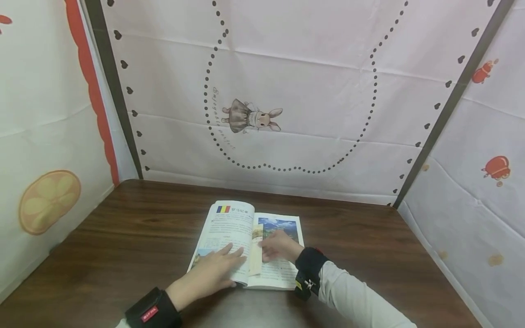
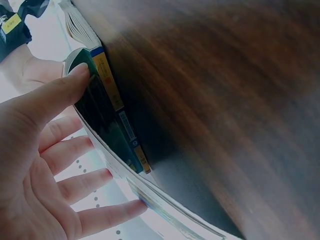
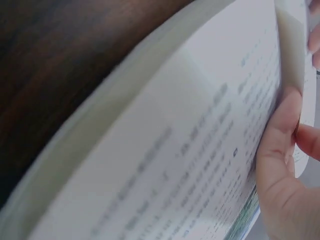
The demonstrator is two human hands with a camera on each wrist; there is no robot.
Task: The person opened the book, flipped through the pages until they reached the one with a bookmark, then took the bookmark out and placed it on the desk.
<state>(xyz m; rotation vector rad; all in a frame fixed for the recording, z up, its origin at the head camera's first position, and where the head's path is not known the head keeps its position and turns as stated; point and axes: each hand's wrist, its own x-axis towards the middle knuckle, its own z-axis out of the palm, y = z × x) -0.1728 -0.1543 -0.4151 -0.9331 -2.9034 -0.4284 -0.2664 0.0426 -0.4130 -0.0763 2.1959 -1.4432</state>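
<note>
An open book lies on the table, with text and a small striped flag on its left page and a landscape photo on the right page. My left hand rests on the lower left page, fingers straight and spread. In the left wrist view its thumb is at the book's lower edge near the yellow and blue spine. My right hand pinches a cream bookmark between thumb and finger. This long strip lies along the gutter, over the right page's inner side; the right wrist view shows the pinch on its edge.
The dark wooden table extends around the book. White printed cloth hangs behind it, with more cloth panels at the left and right sides.
</note>
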